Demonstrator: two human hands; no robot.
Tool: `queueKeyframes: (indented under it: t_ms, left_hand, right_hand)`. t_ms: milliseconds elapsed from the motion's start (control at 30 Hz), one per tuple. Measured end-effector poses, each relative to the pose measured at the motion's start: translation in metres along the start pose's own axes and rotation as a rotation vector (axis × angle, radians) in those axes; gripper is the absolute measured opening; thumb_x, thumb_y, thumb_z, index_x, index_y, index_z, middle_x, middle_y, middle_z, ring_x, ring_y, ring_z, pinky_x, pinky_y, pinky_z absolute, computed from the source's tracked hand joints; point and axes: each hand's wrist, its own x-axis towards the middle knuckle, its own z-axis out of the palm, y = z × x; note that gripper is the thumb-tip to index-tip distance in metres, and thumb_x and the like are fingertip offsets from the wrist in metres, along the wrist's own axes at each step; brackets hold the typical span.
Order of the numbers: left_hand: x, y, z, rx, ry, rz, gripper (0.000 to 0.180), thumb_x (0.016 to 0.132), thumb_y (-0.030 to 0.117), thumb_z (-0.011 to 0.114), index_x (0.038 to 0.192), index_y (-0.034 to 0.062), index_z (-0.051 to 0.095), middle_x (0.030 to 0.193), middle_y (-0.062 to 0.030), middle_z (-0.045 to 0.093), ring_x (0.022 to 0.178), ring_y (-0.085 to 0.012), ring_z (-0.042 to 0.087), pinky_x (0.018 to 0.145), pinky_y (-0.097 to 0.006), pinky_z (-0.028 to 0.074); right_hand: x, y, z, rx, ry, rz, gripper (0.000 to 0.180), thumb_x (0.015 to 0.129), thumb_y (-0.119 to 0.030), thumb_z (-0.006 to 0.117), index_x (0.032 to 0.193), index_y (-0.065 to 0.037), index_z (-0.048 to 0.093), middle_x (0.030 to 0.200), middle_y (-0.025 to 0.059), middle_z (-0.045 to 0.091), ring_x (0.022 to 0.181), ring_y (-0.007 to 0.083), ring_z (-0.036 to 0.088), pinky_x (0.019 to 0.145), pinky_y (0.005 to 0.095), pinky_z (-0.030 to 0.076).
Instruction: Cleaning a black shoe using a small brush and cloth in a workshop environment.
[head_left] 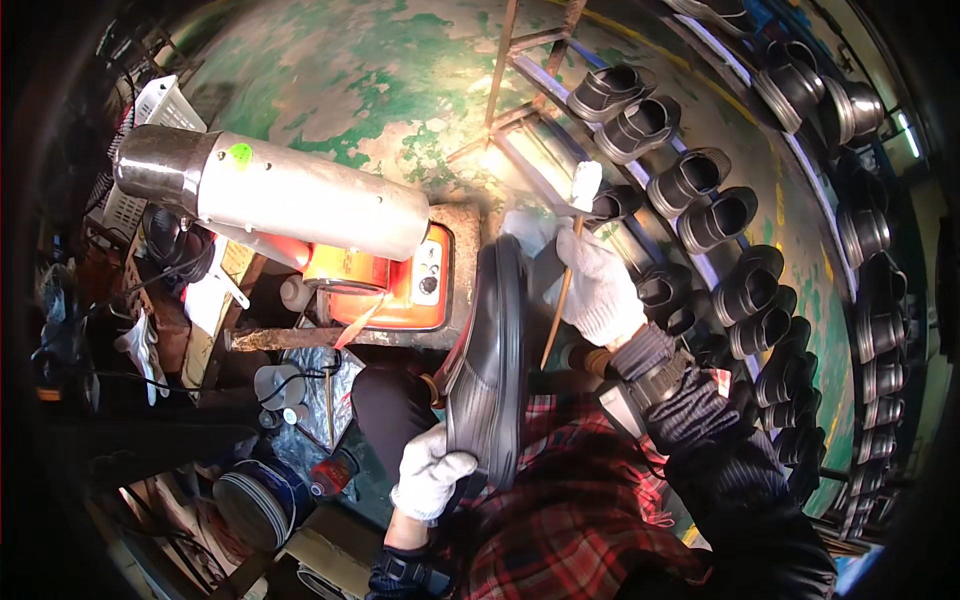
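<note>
My left hand [430,475], in a white knit glove, grips a black leather shoe [485,370] by its lower end. The shoe stands on its side in front of me, its dark sole edge facing right and its other end pointing away. To the right of it, my right hand [603,290], also gloved in white, is closed around a thin wooden stick [553,335]. A white wad [587,185] sits at the stick's upper end. Beside those fingers, near the shoe's far end, shows a pale translucent patch [530,228] that I cannot make out clearly.
An orange machine [415,285] with a silver barrel [310,195] stands left of the shoe. Racks [545,75] on the right hold several black shoes [715,220]. At lower left are a white-lidded bucket [255,505], a red bottle [333,472] and cables. A white basket [165,105] stands behind.
</note>
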Motion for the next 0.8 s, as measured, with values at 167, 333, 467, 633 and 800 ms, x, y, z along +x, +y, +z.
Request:
queueKeyframes:
  t_ms: [167, 333, 467, 633, 800]
  left_hand:
    - [-0.022, -0.001, -0.015, 0.098, -0.018, -0.009, 0.040, 0.081, 0.011, 0.075, 0.113, -0.0104, 0.065, 0.111, -0.0126, 0.068, 0.096, -0.0195, 0.065, 0.086, -0.031, 0.050]
    - [0.002, 0.018, 0.011, -0.106, 0.113, -0.123, 0.040, 0.076, 0.021, 0.079, 0.103, -0.0066, 0.067, 0.089, -0.0058, 0.071, 0.078, -0.0127, 0.065, 0.071, -0.025, 0.051]
    - [0.023, 0.020, 0.016, -0.164, 0.119, -0.108, 0.024, 0.079, 0.008, 0.067, 0.100, -0.0035, 0.067, 0.084, -0.0029, 0.069, 0.072, -0.0096, 0.062, 0.065, -0.024, 0.049]
    - [-0.002, 0.007, -0.002, -0.174, 0.054, -0.126, 0.041, 0.079, 0.007, 0.069, 0.116, -0.0085, 0.064, 0.105, -0.0089, 0.071, 0.093, -0.0162, 0.065, 0.085, -0.029, 0.051]
    - [-0.021, 0.010, 0.001, -0.131, 0.106, -0.063, 0.036, 0.073, 0.003, 0.067, 0.107, -0.0083, 0.068, 0.104, -0.0102, 0.070, 0.093, -0.0185, 0.065, 0.085, -0.030, 0.051]
  right_hand:
    - [-0.009, -0.001, 0.034, -0.178, -0.028, 0.053, 0.053, 0.096, -0.022, 0.065, 0.138, 0.007, 0.050, 0.133, 0.0185, 0.060, 0.117, 0.0225, 0.059, 0.100, 0.0363, 0.048]
    - [0.016, -0.008, 0.032, -0.338, 0.026, 0.019, 0.040, 0.098, -0.020, 0.062, 0.128, 0.006, 0.058, 0.132, 0.0175, 0.061, 0.123, 0.0204, 0.056, 0.108, 0.0339, 0.039]
    - [0.042, -0.011, 0.020, -0.243, -0.016, -0.013, 0.033, 0.098, -0.013, 0.060, 0.125, 0.006, 0.059, 0.130, 0.0172, 0.063, 0.121, 0.0189, 0.056, 0.108, 0.0318, 0.038]
    - [0.020, -0.016, 0.049, -0.237, -0.013, 0.074, 0.038, 0.097, -0.013, 0.061, 0.131, 0.003, 0.054, 0.127, 0.0132, 0.062, 0.115, 0.0154, 0.059, 0.100, 0.0285, 0.044]
    - [0.001, -0.013, 0.065, -0.195, -0.037, 0.058, 0.037, 0.099, -0.014, 0.061, 0.132, 0.000, 0.053, 0.116, 0.0051, 0.063, 0.099, 0.0078, 0.061, 0.083, 0.0242, 0.051]
